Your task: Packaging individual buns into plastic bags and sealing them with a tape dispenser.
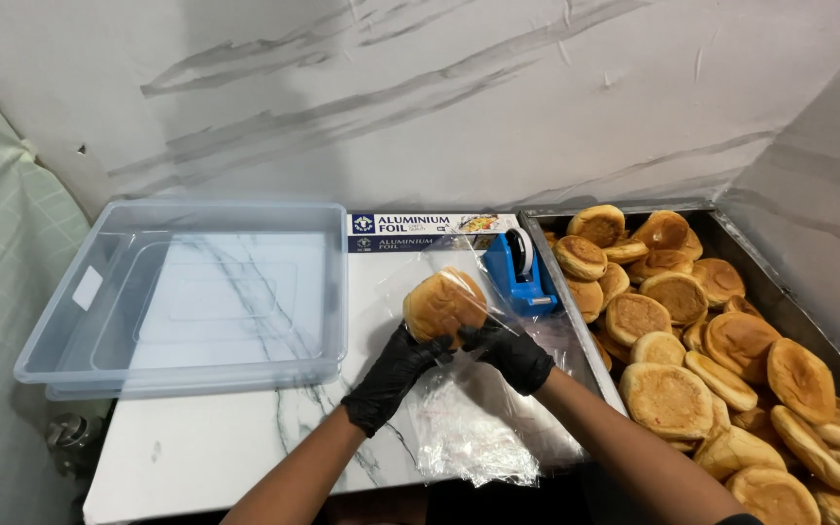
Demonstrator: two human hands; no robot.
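Note:
A round golden bun point(444, 304) sits inside a clear plastic bag, held up over the marble counter. My left hand point(393, 374), in a black glove, grips the bag just under the bun on its left. My right hand point(510, 355), also gloved in black, pinches the bag's neck under the bun on the right. A pile of clear plastic bags point(469, 433) lies on the counter below both hands. A blue tape dispenser point(523, 273) stands just behind the bun to the right.
A metal tray point(576, 316) at the right holds several buns point(673, 394). A clear plastic bin point(196, 292) rests on the left of the counter. A long foil box point(420, 231) lies against the marble wall. The counter's front edge is near my arms.

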